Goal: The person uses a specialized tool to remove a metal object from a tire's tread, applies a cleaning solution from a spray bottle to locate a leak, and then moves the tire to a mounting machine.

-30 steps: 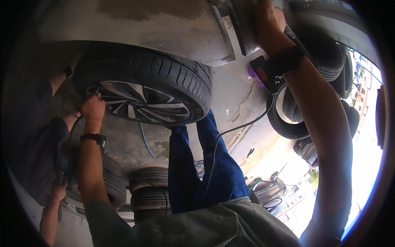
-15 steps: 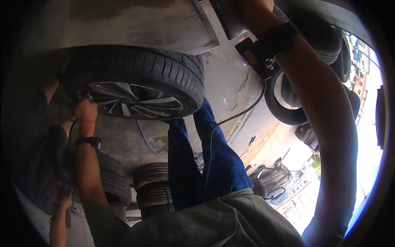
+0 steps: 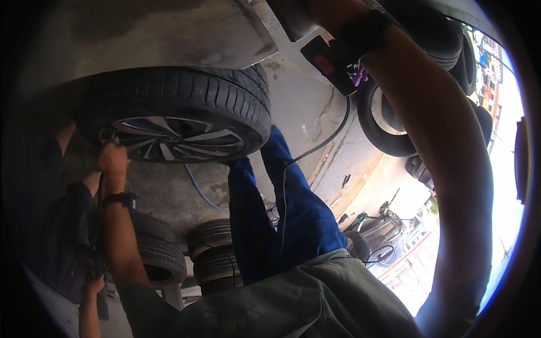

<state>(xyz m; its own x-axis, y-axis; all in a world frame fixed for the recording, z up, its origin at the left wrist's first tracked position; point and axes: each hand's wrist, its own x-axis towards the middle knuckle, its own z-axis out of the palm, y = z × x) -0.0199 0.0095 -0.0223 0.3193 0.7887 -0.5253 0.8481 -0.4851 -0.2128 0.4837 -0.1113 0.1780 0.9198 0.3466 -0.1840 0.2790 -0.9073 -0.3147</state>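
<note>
While left grip (image 3: 113,158) clasps dark hose (image 3: 101,194) | wheel (image 3: 191,93) just beyond it, extending right

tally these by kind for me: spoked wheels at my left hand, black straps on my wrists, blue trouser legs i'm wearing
Spoked wheel at your left hand: 1
Black wrist straps: 2
Blue trouser legs: 2
Total: 5

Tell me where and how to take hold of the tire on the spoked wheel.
Grip the right-hand end of the tire, probably best from the person's right with a spread palm: the grooved tread curves round broadly there, which should give purchase. The left end looks a worse choice, since the person's left hand is at that edge of the wheel.
</note>
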